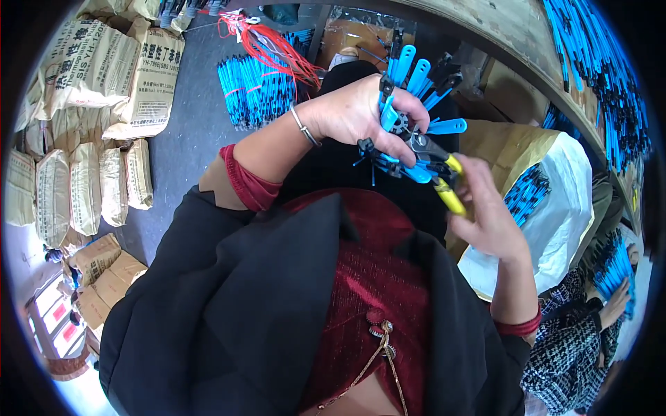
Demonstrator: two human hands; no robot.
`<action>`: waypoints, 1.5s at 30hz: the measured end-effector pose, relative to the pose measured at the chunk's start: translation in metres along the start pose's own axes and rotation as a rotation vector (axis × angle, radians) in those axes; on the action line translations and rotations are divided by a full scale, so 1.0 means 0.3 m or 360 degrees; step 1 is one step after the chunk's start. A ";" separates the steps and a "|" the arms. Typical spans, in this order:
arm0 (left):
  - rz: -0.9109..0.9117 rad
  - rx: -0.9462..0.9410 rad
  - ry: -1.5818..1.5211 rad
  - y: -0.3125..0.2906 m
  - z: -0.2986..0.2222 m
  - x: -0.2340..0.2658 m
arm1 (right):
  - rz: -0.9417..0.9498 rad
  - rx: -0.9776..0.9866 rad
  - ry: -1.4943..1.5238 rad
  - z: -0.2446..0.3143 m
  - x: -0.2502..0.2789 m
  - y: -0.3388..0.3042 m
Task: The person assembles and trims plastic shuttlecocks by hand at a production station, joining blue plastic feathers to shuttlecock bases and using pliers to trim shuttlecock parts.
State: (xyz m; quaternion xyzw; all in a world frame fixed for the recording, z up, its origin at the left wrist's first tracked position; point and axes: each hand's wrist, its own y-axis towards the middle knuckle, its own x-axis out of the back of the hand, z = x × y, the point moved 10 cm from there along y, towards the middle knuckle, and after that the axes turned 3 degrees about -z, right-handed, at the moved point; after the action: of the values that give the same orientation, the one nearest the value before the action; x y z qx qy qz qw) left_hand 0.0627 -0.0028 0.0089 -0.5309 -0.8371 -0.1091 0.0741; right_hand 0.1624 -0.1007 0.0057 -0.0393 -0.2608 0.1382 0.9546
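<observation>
My left hand (pixel 357 114) is closed around a cluster of blue and black plastic strips (pixel 418 75), which fan out in several directions from a dark, gear-like hub. In my right hand (pixel 485 211) are cutting pliers (pixel 454 200) with yellow and black handles. The handles are spread apart, and the metal head is at the cluster, just beside my left fingertips. Whether the jaws grip a strip cannot be made out. Slight blur covers the right fingers.
At my right stands a sack with a white lining (pixel 570 184), holding loose blue strips. Banded blue bundles (pixel 239 104) and red cords (pixel 277 52) lie beyond my left arm. A wooden bench (pixel 496 21) carries more strips. Paper sacks (pixel 83 66) line the left; another person's hand (pixel 614 305) holds strips.
</observation>
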 end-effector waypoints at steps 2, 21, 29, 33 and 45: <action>0.0015 -0.0006 -0.0015 0.004 0.000 -0.002 | -0.0301 0.0356 -0.0666 0.073 0.052 -0.010; -0.0155 0.0046 0.0066 0.019 -0.013 0.020 | 0.0199 -0.0336 -0.0289 -0.056 -0.066 -0.005; -0.0292 0.0021 0.0075 -0.002 0.001 0.057 | 0.0125 -0.0276 -0.0297 -0.033 -0.054 0.037; -0.0098 0.0046 -0.0105 -0.013 0.012 0.027 | 0.0044 -0.0283 -0.0152 -0.022 -0.065 0.033; -0.0119 0.0160 -0.0145 -0.008 0.043 0.031 | 0.0051 -0.0428 0.0027 -0.050 -0.063 0.018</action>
State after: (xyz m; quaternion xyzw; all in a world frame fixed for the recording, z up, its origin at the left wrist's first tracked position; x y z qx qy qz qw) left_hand 0.0565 0.0077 -0.0016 -0.4993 -0.8633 -0.0454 0.0585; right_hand 0.1531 -0.1010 -0.0173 -0.1721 -0.2683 0.1170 0.9406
